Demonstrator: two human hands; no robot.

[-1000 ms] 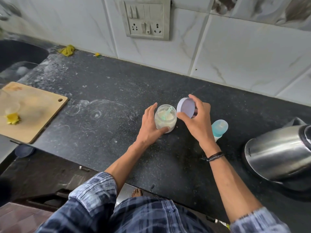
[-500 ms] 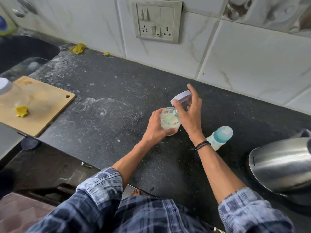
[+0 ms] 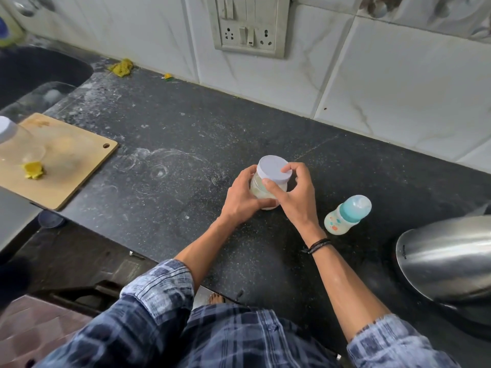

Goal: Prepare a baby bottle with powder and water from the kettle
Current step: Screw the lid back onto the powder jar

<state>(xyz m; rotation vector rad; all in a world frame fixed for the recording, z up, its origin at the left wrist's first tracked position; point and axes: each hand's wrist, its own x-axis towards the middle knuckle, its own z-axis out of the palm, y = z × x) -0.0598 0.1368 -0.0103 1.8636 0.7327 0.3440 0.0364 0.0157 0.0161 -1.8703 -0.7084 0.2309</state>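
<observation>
From the head camera we see two hands working together on a small clear round jar [image 3: 258, 188] with pale powder inside. The jar stands on the black speckled stone counter [image 3: 186, 128]. The left hand [image 3: 240, 197] wraps around the jar's side, fingers and thumb curled, and holds it tight. A flat white round lid [image 3: 273, 168] sits on top of the jar. The right hand [image 3: 299, 200] grips this lid by its edge, with the thumb on the near side and the other fingers curled over the far side. We cannot tell if the lid is screwed down or only resting there. A thin black wristband [image 3: 317, 245] is on the right wrist. Just to the right of the right hand stands a little white baby bottle with a teal cap [image 3: 345, 216], not touching the hand. Farther right of that is a shiny steel kettle [image 3: 446, 256]. Far to the left of the left hand lies a light wooden cutting board [image 3: 66, 166] with a small yellow scrap [image 3: 33, 170] on it. On the tiled wall beyond the hands is a grey switch and socket plate [image 3: 251, 22].
</observation>
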